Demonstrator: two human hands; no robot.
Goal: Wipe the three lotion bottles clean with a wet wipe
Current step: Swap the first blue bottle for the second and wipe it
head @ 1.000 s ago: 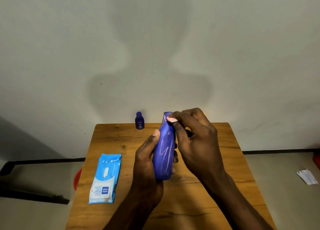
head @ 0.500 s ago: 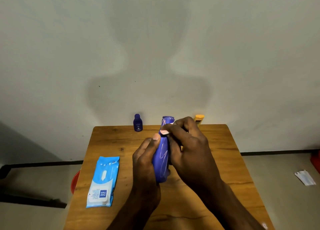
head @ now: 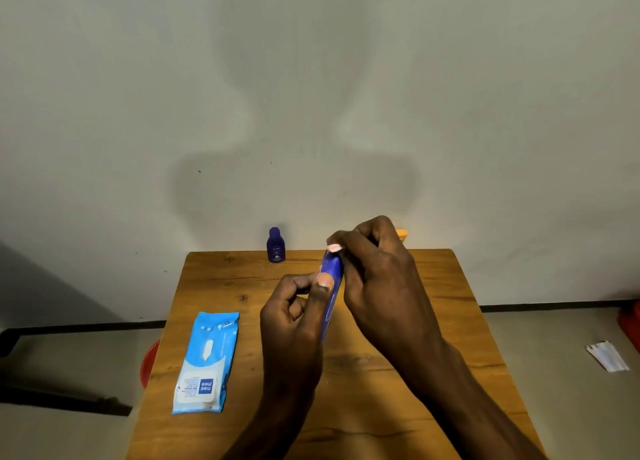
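Both hands hold the blue lotion bottle point(head: 331, 286) upright above the middle of the wooden surface point(head: 433, 321). The left hand point(head: 294, 321) grips its lower body, thumb pressed flat against the side and fingers curled around behind. The right hand point(head: 377, 279) is curled over the top of the bottle, its fingertips point(head: 334, 247) pinched at the cap end; whether a wipe is tucked under them cannot be told. A small dark purple bottle point(head: 275, 245) stands at the far edge of the surface, and an orange-capped bottle point(head: 401, 234) peeks out behind the right hand. The blue wet wipe pack point(head: 206, 362) lies flat to the left, apart from the hands
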